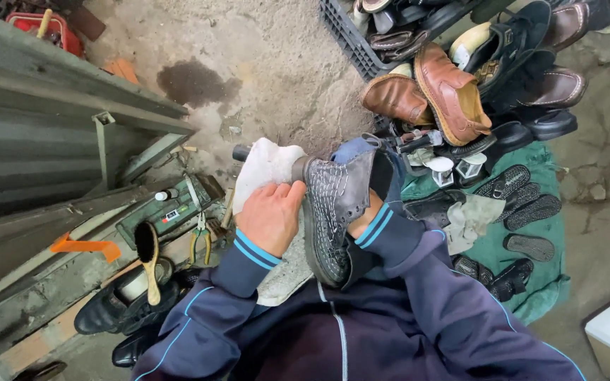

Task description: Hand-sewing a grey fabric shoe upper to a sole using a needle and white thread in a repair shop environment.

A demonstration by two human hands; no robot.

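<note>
Over the lap, left hand (271, 215) pressing a white cloth (266, 166) against a grey laced leather boot (333, 212). Right hand (365, 219) buried inside the boot, bracing it; grip hidden, cannot tell.

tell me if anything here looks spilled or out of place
A dark wet-looking stain marks the concrete floor above the boot, like a spill. The brown shoes lie tumbled against the crate rather than paired.

My left hand (271, 215) presses a cloth (264, 168) left of the boot (335, 212); a brush (148, 257) lies near left, piled shoes (453, 92) far right.
</note>
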